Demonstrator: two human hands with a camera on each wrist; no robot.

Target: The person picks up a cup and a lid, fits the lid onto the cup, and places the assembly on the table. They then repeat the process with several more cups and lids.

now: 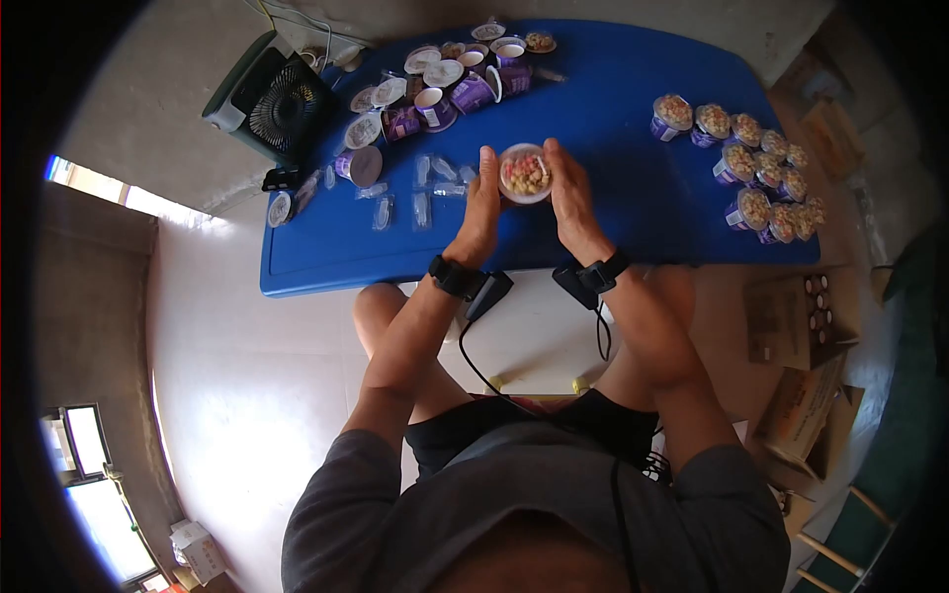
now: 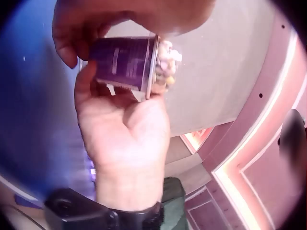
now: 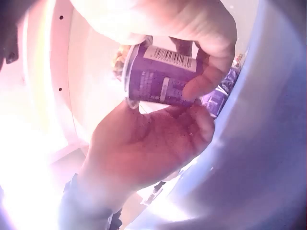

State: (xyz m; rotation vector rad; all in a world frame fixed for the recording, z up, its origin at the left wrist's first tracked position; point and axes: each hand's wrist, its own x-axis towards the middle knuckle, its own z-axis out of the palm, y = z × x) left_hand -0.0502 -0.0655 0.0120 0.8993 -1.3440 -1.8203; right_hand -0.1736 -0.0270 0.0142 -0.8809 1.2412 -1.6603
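Note:
Between my two hands is a purple cup (image 1: 524,174) under a clear domed lid, through which pink and yellowish puffed pieces show. The wrist views catch the cup side on; its printed purple wall (image 2: 123,64) and, in the right wrist view, a barcode (image 3: 168,57) face out. My left hand (image 1: 480,212) grips one side, its fingers curled round the wall toward the base. From the opposite side my right hand (image 1: 571,203) holds it too, fingers bent near the base. The hands hold the cup over the front part of the blue table (image 1: 633,217).
Several clear packets (image 1: 423,208) lie left of the hands. Purple cups (image 1: 474,94) and round lids (image 1: 444,73) crowd the back left, near a fan (image 1: 282,104). Filled, domed cups (image 1: 738,163) stand at right. Cardboard boxes (image 1: 806,415) sit on the floor at right.

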